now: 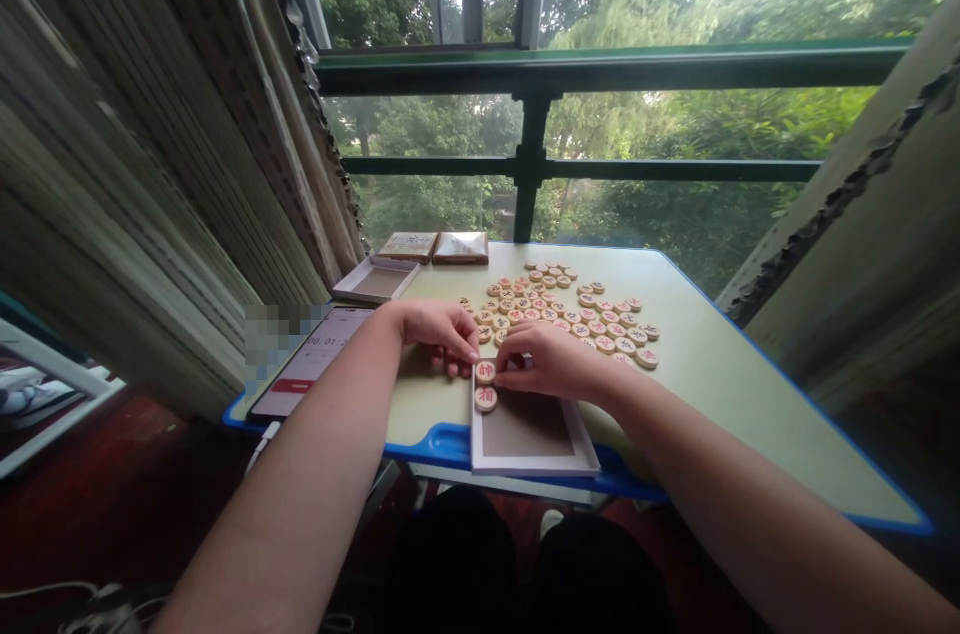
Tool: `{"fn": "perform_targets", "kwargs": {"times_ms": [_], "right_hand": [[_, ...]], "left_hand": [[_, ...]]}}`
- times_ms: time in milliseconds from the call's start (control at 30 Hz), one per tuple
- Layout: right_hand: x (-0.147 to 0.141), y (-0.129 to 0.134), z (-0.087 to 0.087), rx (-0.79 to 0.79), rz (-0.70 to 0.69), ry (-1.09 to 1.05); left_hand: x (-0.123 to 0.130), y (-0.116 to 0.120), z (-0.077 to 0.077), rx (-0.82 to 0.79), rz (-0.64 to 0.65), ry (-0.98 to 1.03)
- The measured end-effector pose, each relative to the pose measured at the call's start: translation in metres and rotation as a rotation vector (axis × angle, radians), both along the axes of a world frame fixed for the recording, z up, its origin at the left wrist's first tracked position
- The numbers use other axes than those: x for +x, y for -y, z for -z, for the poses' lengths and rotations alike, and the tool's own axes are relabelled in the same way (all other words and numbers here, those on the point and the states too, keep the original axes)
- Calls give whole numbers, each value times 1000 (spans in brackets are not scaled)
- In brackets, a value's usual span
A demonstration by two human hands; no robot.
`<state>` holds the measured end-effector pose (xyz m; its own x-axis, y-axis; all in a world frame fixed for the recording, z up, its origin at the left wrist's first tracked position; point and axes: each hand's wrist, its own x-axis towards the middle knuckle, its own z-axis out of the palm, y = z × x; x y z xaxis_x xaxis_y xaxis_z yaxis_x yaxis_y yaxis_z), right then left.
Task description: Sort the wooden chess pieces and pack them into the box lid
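A shallow white-rimmed cardboard box (592, 454) lies at the table's near edge, partly over it. In its left side are two round wooden Chinese chess pieces with red characters, an upper piece (485, 372) and a lower piece (486, 399), one below the other. My left hand (442, 332) is at the box's top left corner, fingers curled and thumb tip close to the upper piece; whether it grips anything is hidden. My right hand (541, 356) reaches over the box, its thumb and fingertips closed at the right edge of the upper piece.
Many loose chess pieces (538, 306) spread beyond my hands on the pale table (720, 404). A phone (315, 354) with a timer lies left, a cable plugged in. Behind it are an open box (375, 280) and two flat boxes (460, 248). Curtains flank the window.
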<state>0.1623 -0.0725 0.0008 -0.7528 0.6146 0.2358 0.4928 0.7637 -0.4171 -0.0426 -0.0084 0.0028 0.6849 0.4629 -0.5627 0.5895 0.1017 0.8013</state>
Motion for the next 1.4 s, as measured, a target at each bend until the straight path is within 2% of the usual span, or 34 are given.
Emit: {"fn": "perform_targets", "kwargs": {"times_ms": [200, 400, 700, 900, 1267, 1400], "right_hand": [[-1, 3, -6, -4, 83, 12], [-2, 2, -4, -13, 19, -5], [-3, 1, 0, -31, 62, -17], [-4, 2, -6, -24, 75, -23], [0, -3, -9, -46, 152, -24], [4, -9, -7, 16, 246, -18]], "left_hand": [[-1, -1, -1, 1, 14, 15], [-1, 0, -1, 10, 17, 16], [-2, -1, -2, -5, 19, 29], [-1, -2, -2, -50, 11, 43], [-2, -6, -1, -102, 19, 61], [-3, -9, 1, -126, 30, 76]]}}
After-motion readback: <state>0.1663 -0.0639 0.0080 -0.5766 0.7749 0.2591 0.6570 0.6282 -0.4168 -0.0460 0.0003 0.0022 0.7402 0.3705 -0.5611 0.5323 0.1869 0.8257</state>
